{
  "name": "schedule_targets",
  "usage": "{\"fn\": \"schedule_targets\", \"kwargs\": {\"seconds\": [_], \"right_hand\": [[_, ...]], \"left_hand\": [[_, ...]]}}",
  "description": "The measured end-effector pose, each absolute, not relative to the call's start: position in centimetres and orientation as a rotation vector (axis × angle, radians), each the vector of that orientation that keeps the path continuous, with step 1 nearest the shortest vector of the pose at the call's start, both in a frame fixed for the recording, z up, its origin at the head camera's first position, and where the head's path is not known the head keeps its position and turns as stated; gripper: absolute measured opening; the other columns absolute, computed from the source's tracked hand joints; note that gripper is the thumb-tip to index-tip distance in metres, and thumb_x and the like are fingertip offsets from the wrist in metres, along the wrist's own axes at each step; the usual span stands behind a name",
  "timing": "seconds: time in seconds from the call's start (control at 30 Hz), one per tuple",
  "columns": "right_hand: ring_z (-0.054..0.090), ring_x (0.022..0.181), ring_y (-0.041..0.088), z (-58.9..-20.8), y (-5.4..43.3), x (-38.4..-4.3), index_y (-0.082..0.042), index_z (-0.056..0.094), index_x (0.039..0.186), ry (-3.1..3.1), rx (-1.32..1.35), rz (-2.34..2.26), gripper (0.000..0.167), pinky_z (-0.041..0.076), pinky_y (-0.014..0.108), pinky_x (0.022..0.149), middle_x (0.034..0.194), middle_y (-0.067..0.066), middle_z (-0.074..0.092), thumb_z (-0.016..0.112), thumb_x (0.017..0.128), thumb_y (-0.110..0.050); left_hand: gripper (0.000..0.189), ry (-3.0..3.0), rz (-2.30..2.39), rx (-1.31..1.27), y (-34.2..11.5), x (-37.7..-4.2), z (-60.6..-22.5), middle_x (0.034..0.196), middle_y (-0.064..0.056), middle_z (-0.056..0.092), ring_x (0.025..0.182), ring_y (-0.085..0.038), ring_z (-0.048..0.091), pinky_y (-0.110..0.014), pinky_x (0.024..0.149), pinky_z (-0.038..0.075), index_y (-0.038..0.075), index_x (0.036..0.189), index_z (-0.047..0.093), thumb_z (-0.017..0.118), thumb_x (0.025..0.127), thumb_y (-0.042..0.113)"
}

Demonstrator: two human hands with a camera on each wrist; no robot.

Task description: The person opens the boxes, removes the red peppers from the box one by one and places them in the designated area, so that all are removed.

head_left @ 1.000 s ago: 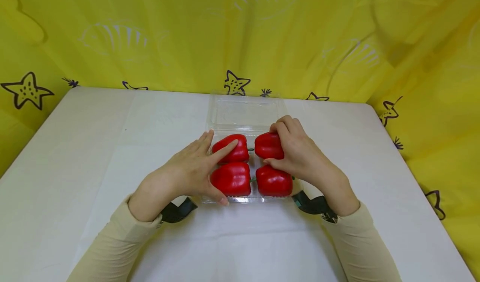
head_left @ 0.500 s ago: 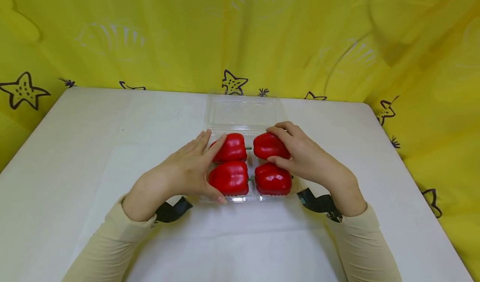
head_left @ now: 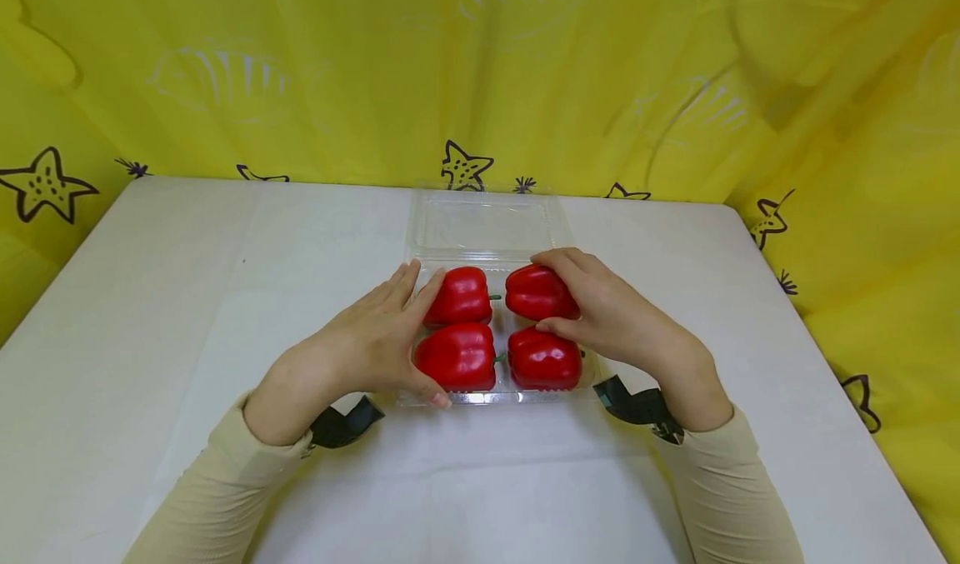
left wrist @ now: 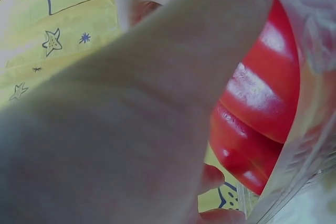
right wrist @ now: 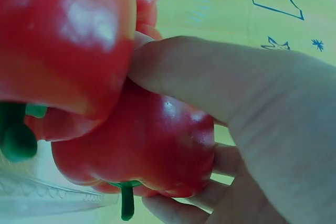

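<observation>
Several red bell peppers lie in a clear plastic clamshell box [head_left: 502,398], in two rows. My right hand [head_left: 622,306] grips the back right bell pepper [head_left: 536,291], thumb on its near side and fingers over its far side. In the right wrist view those fingers bend around that bell pepper [right wrist: 142,140], green stem showing. Just in front is the front right bell pepper [head_left: 546,359]. My left hand [head_left: 363,339] spreads along the box's left side, fingers fairly straight. Its thumb reaches the front edge beside the front left bell pepper [head_left: 457,357]; its index finger lies by the back left bell pepper [head_left: 462,295].
The box's clear lid [head_left: 487,221] lies folded back, away from me. Under everything is a white-covered table [head_left: 480,481]. A yellow curtain [head_left: 375,72] with starfish and fish prints hangs along the back and sides. Dark straps [head_left: 347,422] circle both wrists.
My left index finger has drawn back leftward off the back left bell pepper. My right hand has shifted slightly right and nearer, and more of the back right bell pepper shows.
</observation>
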State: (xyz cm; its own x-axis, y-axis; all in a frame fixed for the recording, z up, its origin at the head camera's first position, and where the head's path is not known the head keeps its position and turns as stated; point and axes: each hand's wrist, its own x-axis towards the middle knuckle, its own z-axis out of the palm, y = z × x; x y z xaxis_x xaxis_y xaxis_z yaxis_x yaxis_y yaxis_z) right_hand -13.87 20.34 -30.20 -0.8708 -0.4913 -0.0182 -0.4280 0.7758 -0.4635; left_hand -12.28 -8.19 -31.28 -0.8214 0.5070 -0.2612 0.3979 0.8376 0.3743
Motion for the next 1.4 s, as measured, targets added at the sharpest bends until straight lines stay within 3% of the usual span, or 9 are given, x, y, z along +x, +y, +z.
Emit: {"fn": "schedule_targets", "kwargs": {"seconds": [0.37, 0.77, 1.4], "right_hand": [[0.051, 0.123, 0.030, -29.6, 21.3, -13.6, -0.004, 0.047, 0.139, 2.954, -0.873, -0.709, 0.066, 0.059, 0.045, 0.088, 0.139, 0.015, 0.050, 0.080, 0.082, -0.012], [0.052, 0.120, 0.032, -29.2, 22.5, -13.7, 0.003, 0.042, 0.140, 3.045, -0.843, -0.746, 0.071, 0.060, 0.049, 0.086, 0.140, 0.019, 0.048, 0.080, 0.081, -0.006], [0.052, 0.119, 0.031, -28.9, 23.4, -14.0, 0.004, 0.046, 0.138, 3.153, -0.815, -0.777, 0.068, 0.059, 0.051, 0.087, 0.138, 0.017, 0.049, 0.079, 0.078, 0.000]], "left_hand": [[0.142, 2.668, 0.419, 0.676, -8.2, -12.3, -31.3, 0.167, -0.020, 0.004, 0.155, -0.039, 0.004, -0.053, 0.123, 0.021, 0.004, 0.159, 0.008, 0.086, 0.058, 0.066], [0.139, 2.676, 0.434, 0.707, -8.7, -12.3, -31.3, 0.166, -0.023, 0.008, 0.154, -0.042, 0.007, -0.054, 0.121, 0.025, -0.004, 0.157, 0.012, 0.084, 0.061, 0.065], [0.137, 2.675, 0.423, 0.685, -8.3, -12.2, -31.1, 0.165, -0.023, 0.010, 0.154, -0.041, 0.007, -0.053, 0.123, 0.022, -0.005, 0.156, 0.012, 0.087, 0.061, 0.059]]}}
